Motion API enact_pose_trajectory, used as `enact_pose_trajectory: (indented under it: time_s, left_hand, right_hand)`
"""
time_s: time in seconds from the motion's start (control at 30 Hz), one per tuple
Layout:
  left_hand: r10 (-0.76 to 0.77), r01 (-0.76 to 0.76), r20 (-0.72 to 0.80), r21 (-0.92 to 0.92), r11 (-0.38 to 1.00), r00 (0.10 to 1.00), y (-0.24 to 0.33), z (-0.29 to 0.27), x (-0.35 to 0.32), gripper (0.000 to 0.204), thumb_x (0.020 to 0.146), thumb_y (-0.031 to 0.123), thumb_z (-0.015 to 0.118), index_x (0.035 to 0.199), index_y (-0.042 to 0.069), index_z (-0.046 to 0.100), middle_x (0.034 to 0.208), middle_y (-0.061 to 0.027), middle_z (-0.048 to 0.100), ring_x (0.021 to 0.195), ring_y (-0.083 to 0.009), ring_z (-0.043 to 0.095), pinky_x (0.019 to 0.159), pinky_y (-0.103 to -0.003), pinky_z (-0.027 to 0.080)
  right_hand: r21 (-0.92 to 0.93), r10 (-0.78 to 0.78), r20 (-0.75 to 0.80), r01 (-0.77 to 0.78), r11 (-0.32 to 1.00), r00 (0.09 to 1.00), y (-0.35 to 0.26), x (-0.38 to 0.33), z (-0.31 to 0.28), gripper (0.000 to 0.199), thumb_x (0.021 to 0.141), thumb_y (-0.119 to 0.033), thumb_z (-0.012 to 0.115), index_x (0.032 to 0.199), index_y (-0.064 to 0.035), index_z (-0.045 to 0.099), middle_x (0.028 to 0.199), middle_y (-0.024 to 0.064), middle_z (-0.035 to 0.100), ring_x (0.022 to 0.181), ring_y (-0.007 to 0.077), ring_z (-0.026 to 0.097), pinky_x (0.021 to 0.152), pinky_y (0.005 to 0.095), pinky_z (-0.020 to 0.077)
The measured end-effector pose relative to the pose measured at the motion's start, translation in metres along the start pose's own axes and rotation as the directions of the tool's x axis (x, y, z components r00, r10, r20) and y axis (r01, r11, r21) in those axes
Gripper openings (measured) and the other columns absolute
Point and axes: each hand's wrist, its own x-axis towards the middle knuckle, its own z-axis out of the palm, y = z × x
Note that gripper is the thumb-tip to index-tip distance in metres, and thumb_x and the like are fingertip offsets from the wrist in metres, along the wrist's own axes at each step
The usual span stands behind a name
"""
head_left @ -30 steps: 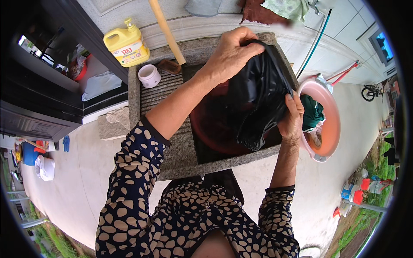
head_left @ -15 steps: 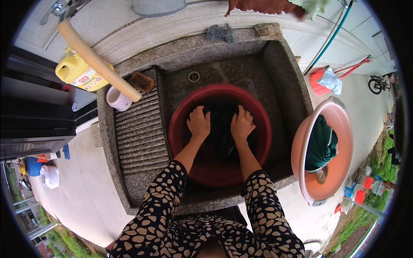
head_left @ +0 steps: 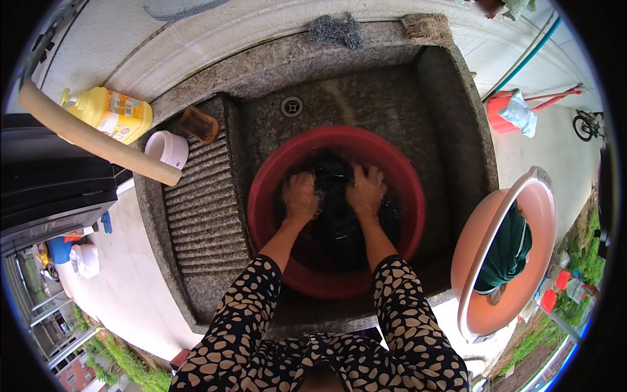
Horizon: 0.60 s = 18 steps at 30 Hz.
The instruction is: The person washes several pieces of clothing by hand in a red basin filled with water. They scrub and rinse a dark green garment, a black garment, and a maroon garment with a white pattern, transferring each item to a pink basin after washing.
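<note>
Both your hands are palm-down in the red basin: your right hand (head_left: 366, 189) has its fingers spread, pinching nothing that shows, while your left hand (head_left: 301, 199) is blurred and its underside hidden, so I cannot tell whether it has gathered any cloth. Around you, the stone sink (head_left: 392, 98) gives a solid floor, so leaning straight down through both arms should work better than pushing sideways. Inside it, the red basin (head_left: 261, 196) sits to the right of the ribbed washboard (head_left: 202, 215); even weight from both hands should keep it from tipping or sliding. Your black cloth (head_left: 336, 219) lies in that basin, bunched between and beneath your hands, with wet, shiny folds near the surface. Press its middle first, I would say, then work outward, so that trapped air does not lift it and the water (head_left: 307, 251) reaches every layer. Splashes show around your fingers, so shorter, slower pushes would likely keep more in the basin. Last, mind the cuffs: both sleeves (head_left: 251, 307) end on your forearms, and pressing deeper could bring them close to the rim
</note>
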Motion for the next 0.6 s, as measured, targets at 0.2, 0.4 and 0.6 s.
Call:
enact_pose_trajectory:
  time_s: [0.2,0.4,0.6]
  left_hand:
    - [-0.15,0.293,0.391,-0.849,-0.44,0.908,0.011,-0.044,-0.007,0.022,0.08,0.021,0.059,0.1,0.01,0.059,0.097,-0.0088,0.062,0.093,-0.0262,0.058,0.085,-0.041,0.046]
    - [0.167,0.421,0.429,-0.609,-0.672,0.888,0.023,-0.062,-0.057,0.039,0.092,0.036,0.048,0.123,0.013,0.047,0.124,-0.01,0.052,0.114,-0.024,0.048,0.096,-0.036,0.039]
    - [0.567,0.125,-0.324,-0.78,-0.613,0.757,0.0,-0.008,-0.072,0.023,0.094,0.024,0.045,0.112,0.013,0.053,0.106,-0.0021,0.057,0.094,-0.0126,0.056,0.083,-0.027,0.048]
  right_hand:
    - [0.814,0.184,0.551,-0.573,0.096,0.814,-0.024,0.014,-0.067,0.033,0.076,-0.004,0.051,0.107,-0.0016,0.059,0.086,0.0105,0.062,0.079,0.0215,0.059,0.069,0.0339,0.0473]
    - [0.701,-0.278,-0.015,0.208,0.682,0.961,-0.13,-0.085,-0.147,0.022,0.067,-0.015,0.065,0.085,-0.0058,0.056,0.082,0.0108,0.056,0.076,0.026,0.055,0.063,0.033,0.0444]
    - [0.514,-0.189,-0.034,0.179,0.839,0.981,-0.141,-0.039,-0.131,0.03,0.077,-0.033,0.065,0.064,-0.0071,0.058,0.064,0.0154,0.059,0.066,0.0352,0.059,0.059,0.047,0.0455]
